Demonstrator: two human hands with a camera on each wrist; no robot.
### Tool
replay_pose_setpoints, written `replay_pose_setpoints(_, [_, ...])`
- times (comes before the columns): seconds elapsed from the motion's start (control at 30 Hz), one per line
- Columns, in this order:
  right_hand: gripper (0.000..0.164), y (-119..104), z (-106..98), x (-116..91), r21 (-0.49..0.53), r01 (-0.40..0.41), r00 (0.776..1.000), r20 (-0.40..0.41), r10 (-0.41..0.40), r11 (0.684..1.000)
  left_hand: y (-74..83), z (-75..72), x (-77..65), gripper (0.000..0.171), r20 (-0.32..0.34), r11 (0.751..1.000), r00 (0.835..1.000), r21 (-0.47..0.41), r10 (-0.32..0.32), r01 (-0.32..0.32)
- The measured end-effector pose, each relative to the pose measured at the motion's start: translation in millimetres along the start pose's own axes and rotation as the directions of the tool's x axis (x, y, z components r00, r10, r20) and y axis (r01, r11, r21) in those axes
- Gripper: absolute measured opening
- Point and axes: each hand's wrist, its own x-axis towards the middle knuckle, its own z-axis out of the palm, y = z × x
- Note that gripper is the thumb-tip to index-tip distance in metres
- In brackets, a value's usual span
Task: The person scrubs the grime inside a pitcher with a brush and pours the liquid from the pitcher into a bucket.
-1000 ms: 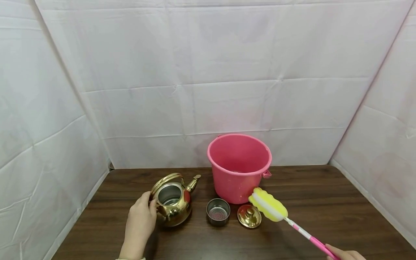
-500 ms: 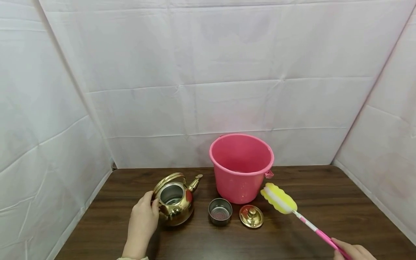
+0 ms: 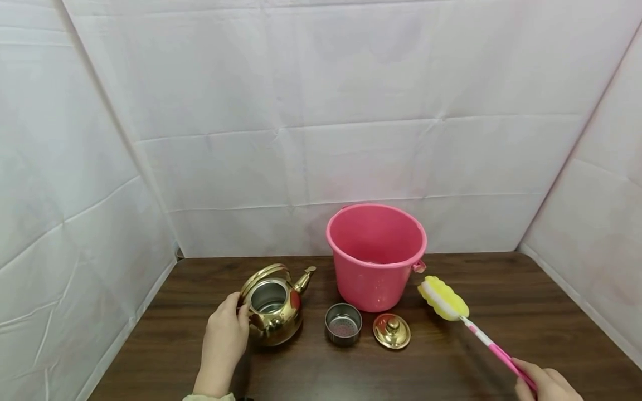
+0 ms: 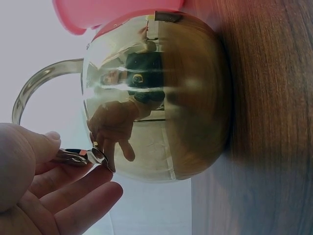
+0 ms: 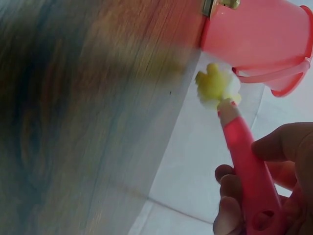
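Observation:
On the left of the table, a shiny gold kettle (image 3: 282, 324) stands without its lid, its spout toward the back right. My left hand (image 3: 223, 338) pinches the rear end of the kettle's handle between thumb and fingers; the left wrist view shows this grip beside the polished kettle body (image 4: 161, 98). In my right hand (image 3: 545, 382) is the pink handle of a sponge brush (image 3: 443, 299), gripped near its end. Its yellow and white sponge head points up and left, right of the bucket. The right wrist view shows thumb and fingers around the pink handle (image 5: 249, 171).
A pink bucket (image 3: 371, 287) stands at the back middle. In front of it are a small round metal strainer cup (image 3: 343, 338) and the gold kettle lid (image 3: 392, 332) with its knob up. White cloth walls (image 3: 351, 111) enclose the dark wooden table (image 3: 381, 370).
My right hand has drawn the sponge brush to the right, away from the lid and bucket. My left hand keeps its hold on the kettle handle. The head view shifts slightly.

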Motion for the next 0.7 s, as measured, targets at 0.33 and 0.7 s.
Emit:
replay_pose_setpoints(0.33, [0.028, -15.0, 5.5, 3.1, -0.099, -0.123, 0.989, 0.075, 0.131, 0.987, -1.8, -2.7, -0.6, 0.016, -0.017, 1.000, 1.000, 0.003, -0.002, 0.002])
replay_pose_setpoints(0.7, [0.032, -23.5, 18.7, -3.2, -0.055, -0.091, 0.996, -0.013, 0.091, 0.994, 0.7, -4.1, 0.5, 0.016, 0.000, 1.000, 1.000, 0.006, -0.013, 0.013])
